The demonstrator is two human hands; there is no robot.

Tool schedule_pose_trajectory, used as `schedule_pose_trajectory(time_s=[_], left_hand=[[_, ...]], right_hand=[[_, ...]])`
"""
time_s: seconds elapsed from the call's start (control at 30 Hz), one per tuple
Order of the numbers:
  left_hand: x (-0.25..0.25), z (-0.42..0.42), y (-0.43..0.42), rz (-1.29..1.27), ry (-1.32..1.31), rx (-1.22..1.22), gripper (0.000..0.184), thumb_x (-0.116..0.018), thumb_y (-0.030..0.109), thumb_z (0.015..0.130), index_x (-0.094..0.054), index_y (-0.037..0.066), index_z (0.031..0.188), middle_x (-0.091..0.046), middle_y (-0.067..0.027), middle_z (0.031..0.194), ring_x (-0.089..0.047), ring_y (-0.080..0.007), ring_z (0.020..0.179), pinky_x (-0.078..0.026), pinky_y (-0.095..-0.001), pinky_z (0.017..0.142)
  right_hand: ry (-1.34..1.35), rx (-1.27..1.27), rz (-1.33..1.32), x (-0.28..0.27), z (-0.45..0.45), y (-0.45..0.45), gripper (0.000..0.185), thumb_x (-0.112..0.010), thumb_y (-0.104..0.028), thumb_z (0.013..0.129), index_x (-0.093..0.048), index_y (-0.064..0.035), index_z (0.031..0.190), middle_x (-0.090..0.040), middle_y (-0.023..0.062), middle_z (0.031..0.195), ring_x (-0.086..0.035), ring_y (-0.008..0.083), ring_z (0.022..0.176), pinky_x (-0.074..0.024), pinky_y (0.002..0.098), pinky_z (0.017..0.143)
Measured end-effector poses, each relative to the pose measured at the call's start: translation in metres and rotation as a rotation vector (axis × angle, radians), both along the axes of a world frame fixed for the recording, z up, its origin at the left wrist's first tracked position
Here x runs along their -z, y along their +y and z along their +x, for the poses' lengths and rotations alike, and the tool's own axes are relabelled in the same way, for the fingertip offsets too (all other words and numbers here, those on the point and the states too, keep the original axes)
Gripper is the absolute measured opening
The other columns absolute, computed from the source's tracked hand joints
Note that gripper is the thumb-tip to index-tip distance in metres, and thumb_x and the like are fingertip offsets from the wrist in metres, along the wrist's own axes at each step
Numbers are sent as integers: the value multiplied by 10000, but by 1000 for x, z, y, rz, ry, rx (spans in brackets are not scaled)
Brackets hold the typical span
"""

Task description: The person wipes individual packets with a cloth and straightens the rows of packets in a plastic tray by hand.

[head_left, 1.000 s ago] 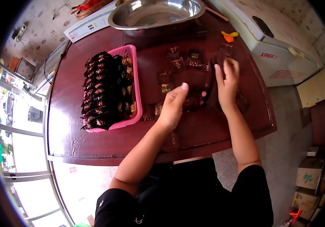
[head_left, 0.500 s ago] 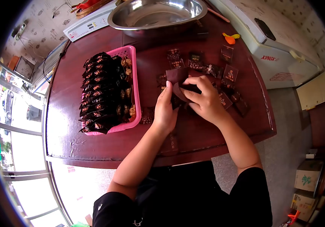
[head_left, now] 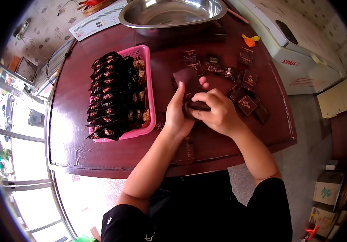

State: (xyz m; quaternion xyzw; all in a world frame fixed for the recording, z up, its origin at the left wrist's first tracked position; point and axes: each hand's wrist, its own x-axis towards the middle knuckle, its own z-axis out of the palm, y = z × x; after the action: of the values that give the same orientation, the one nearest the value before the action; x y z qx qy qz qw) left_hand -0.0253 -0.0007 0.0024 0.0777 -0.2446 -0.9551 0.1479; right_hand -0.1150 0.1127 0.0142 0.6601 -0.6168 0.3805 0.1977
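Observation:
A dark brown pouch is between my hands over the table, its flat upper part sticking up past my left thumb. My left hand is closed around it from the left. My right hand pinches its lower, folded part with curled fingers; what lies inside the fold is hidden. Beyond and to the right of my hands lie several small dark printed packets, some overlapping. Left of my hands stands a pink plastic basket with rows of black packets and some lighter brown ones along its right side.
A steel basin stands at the table's far edge, beside a white appliance. An orange and yellow item lies at the far right. A white freezer with a phone on top adjoins the table's right side.
My right hand has come down and closer to my left, its fingers curling more tightly over the pouch's lower part. The pouch's upper flap has tilted left. The camera view shifted slightly.

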Motion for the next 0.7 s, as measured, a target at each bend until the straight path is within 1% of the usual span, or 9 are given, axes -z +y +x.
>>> schedule_pose_trajectory(time_s=[0.13, 0.27, 0.33, 0.4, 0.43, 0.47, 0.6, 0.67, 0.7], left_hand=[[-7, -4, 4, -48, -46, -98, 526, -311, 384, 1064, -446, -12, 1384, -578, -129, 1312, -538, -234, 1237, -418, -376, 1067], [-11, 1, -2, -121, -27, -101, 449, -342, 344, 1064, -487, 18, 1338, -620, -86, 1266, -598, -220, 1162, -486, -377, 970], [-8, 0, -1, -113, -90, -117, 422, -358, 341, 1062, -508, 36, 1313, -631, -79, 1237, -611, -215, 1131, -494, -363, 936], [-4, -2, 3, -92, -211, -155, 369, -391, 336, 1057, -549, 73, 1263, -654, -65, 1179, -637, -204, 1069, -512, -335, 869], [-7, -3, 7, -3, -186, -167, 361, -414, 348, 1052, -577, 56, 1185, -667, -76, 1083, -649, -196, 1003, -522, -334, 855], [-6, -3, 7, 0, -176, -171, 361, -414, 348, 1052, -577, 56, 1185, -667, -76, 1083, -649, -196, 1003, -522, -334, 855], [13, -4, 2, -7, -149, -80, 377, -431, 354, 1048, -585, 21, 1132, -667, -104, 1014, -656, -194, 967, -539, -351, 864], [27, -3, -2, -33, -48, 74, 364, -432, 354, 1047, -587, 31, 1115, -668, -89, 1006, -667, -182, 904, -555, -327, 798], [3, -4, 12, -25, -177, -5, 349, -440, 361, 1045, -596, 51, 1080, -667, -54, 949, -668, -150, 825, -556, -300, 712]], right_hand=[[64, 1, -47, -5, -34, 11, 195, -749, -70, 609, -740, -168, 777, -612, -11, 963, -580, 212, 814, -513, 327, 678], [37, 202, -168, -9, -58, 22, 324, -718, 49, 552, -731, -122, 827, -603, 34, 955, -572, 249, 850, -483, 355, 696], [-167, 134, -286, -2, -53, 18, 375, -699, 61, 525, -726, -76, 873, -590, 66, 974, -576, 259, 877, -477, 360, 717], [-102, 57, -172, -8, -40, 24, 379, -701, 21, 507, -728, -78, 872, -593, 69, 979, -577, 266, 879, -478, 378, 726], [-81, -32, -121, -13, -32, 23, 390, -703, -11, 495, -731, -97, 875, -598, 68, 988, -575, 270, 872, -477, 393, 732], [-71, -128, -88, -15, -26, 20, 404, -709, -13, 487, -732, -112, 878, -605, 60, 998, -578, 251, 839, -481, 370, 693], [-75, -125, -102, -7, -18, 12, 407, -730, -7, 495, -740, -123, 885, -620, 44, 964, -575, 224, 782, -474, 333, 625], [-66, -111, -140, -8, -20, 11, 401, -739, -7, 503, -743, -124, 887, -624, 40, 949, -573, 217, 767, -471, 323, 608], [-61, -83, -176, -8, -21, 11, 390, -746, -9, 513, -743, -121, 887, -626, 41, 937, -572, 218, 764, -471, 326, 609]])
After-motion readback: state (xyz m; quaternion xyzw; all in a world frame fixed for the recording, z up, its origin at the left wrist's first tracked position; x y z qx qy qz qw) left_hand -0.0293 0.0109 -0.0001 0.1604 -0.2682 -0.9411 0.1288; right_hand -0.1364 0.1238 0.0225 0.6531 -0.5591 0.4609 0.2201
